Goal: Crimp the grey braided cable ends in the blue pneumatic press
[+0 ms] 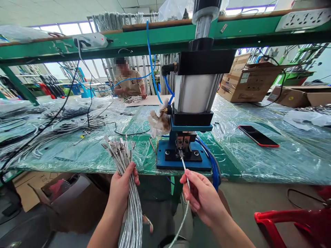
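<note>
Currently, 1 cable (183, 165) points away from the right hand (200, 193), its long axis leaning slightly left, its metal tip (181, 153) at the lower part of the press (195, 93). That hand, nearer the press, pinches it narrowly; the left hand (122, 185) wraps around a cable bundle (132, 213), metal ends (119, 148) up.

1. The left forearm (108, 217) is bare and slants up toward 1 o'clock.
2. The left hand (123, 182), near 7 o'clock in the view, is closed in a grip, its thumb (129, 170) pointing roughly to 1 o'clock.
3. The right forearm (230, 225), also bare, angles toward 10 o'clock.
4. The right hand (200, 193), near 5 o'clock, makes a light pinch, its lower fingers (194, 204) curled.
5. Both hands stand well apart.
</note>
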The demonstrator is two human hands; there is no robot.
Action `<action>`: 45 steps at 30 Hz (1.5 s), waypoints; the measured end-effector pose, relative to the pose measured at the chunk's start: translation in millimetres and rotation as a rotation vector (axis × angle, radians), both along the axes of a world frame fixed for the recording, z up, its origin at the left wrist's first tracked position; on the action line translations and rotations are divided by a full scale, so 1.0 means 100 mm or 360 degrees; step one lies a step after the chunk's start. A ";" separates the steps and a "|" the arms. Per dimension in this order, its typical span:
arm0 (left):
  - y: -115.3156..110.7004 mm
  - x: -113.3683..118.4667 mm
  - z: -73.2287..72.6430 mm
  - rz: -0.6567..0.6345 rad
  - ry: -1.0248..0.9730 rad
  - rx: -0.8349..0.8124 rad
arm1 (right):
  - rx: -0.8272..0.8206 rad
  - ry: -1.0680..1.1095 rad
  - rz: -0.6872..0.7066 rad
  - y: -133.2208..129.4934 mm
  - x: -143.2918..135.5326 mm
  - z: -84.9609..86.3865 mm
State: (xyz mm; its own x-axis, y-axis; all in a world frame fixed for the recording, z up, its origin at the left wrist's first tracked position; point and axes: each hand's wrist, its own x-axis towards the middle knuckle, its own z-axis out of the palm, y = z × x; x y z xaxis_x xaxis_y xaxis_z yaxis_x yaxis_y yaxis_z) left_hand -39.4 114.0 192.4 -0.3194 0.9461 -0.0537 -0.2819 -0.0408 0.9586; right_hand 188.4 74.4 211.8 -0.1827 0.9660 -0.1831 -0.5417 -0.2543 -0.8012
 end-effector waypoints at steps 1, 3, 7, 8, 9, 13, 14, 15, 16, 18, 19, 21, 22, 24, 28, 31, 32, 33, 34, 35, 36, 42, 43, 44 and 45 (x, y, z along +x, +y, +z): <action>0.01 0.01 -0.01 0.0003 0.0028 -0.0008 | 0.0002 -0.0003 0.0009 0.02 -0.01 0.00; 0.02 0.01 -0.01 0.0001 0.0073 -0.0040 | -0.0031 0.0005 0.0021 0.03 -0.02 0.01; 0.02 0.02 0.03 0.0005 0.0096 -0.0131 | -0.0155 0.0089 -0.0006 0.03 -0.04 0.03; 0.02 0.02 0.04 0.0013 0.0089 -0.0136 | -0.0178 0.0124 -0.0015 0.04 -0.04 0.04; 0.03 0.02 0.05 0.0024 0.0085 -0.0135 | -0.0195 0.0165 -0.0024 0.04 -0.04 0.06; 0.03 0.03 0.06 0.0032 0.0104 -0.0149 | -0.0243 0.0352 -0.0056 0.11 -0.08 0.15; 0.03 0.03 0.06 0.0036 0.0111 -0.0151 | -0.0255 0.0391 -0.0062 0.13 -0.09 0.16; 0.03 0.04 0.06 0.0040 0.0117 -0.0151 | -0.0268 0.0424 -0.0067 0.16 -0.10 0.18; 0.03 0.04 0.06 0.0041 0.0125 -0.0153 | -0.0279 0.0451 -0.0072 0.18 -0.11 0.19; 0.03 0.04 0.06 0.0032 0.0146 -0.0165 | -0.0296 0.0488 -0.0074 0.23 -0.13 0.18; 0.03 0.03 0.06 0.0027 0.0150 -0.0167 | -0.0296 0.0499 -0.0072 0.24 -0.13 0.18; 0.03 0.03 0.06 0.0027 0.0149 -0.0162 | -0.0277 0.0498 -0.0066 0.27 -0.13 0.15; 0.02 0.03 0.06 0.0029 0.0145 -0.0159 | -0.0259 0.0488 -0.0066 0.27 -0.13 0.13; 0.02 0.03 0.05 0.0026 0.0143 -0.0163 | -0.0229 0.0463 -0.0080 0.26 -0.12 0.08; 0.02 0.04 0.05 0.0026 0.0143 -0.0176 | -0.0216 0.0438 -0.0107 0.24 -0.11 0.02; 0.02 0.04 0.05 0.0046 0.0129 -0.0173 | -0.0204 0.0443 -0.0096 0.24 -0.11 0.01; 0.02 0.04 0.05 0.0047 0.0127 -0.0174 | -0.0202 0.0443 -0.0093 0.24 -0.10 0.01; 0.02 0.03 0.05 0.0043 0.0130 -0.0176 | -0.0199 0.0441 -0.0092 0.25 -0.10 0.01; 0.02 0.03 0.04 0.0033 0.0143 -0.0185 | -0.0197 0.0437 -0.0095 0.25 -0.10 0.01; 0.02 0.02 0.04 0.0019 0.0162 -0.0196 | -0.0197 0.0435 -0.0098 0.25 -0.10 0.01; 0.02 0.01 0.03 0.0004 0.0183 -0.0205 | -0.0198 0.0432 -0.0099 0.26 -0.11 0.01; 0.02 -0.01 0.00 -0.0012 0.0204 -0.0184 | -0.0209 0.0434 -0.0088 0.25 -0.11 0.03; 0.02 0.00 0.00 -0.0013 0.0208 -0.0182 | -0.0207 0.0438 -0.0084 0.25 -0.11 0.03; 0.02 0.00 0.01 -0.0013 0.0214 -0.0183 | -0.0205 0.0441 -0.0079 0.25 -0.11 0.02; 0.02 0.00 0.02 -0.0011 0.0220 -0.0185 | -0.0204 0.0445 -0.0072 0.25 -0.11 0.02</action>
State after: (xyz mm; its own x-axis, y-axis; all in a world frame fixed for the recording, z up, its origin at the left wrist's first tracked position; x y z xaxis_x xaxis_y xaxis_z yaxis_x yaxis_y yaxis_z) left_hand -39.1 115.9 194.2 -0.3250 0.9382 -0.1191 -0.1473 0.0742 0.9863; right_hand 177.3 99.5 213.8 -0.2005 0.9466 -0.2527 -0.7496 -0.3142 -0.5825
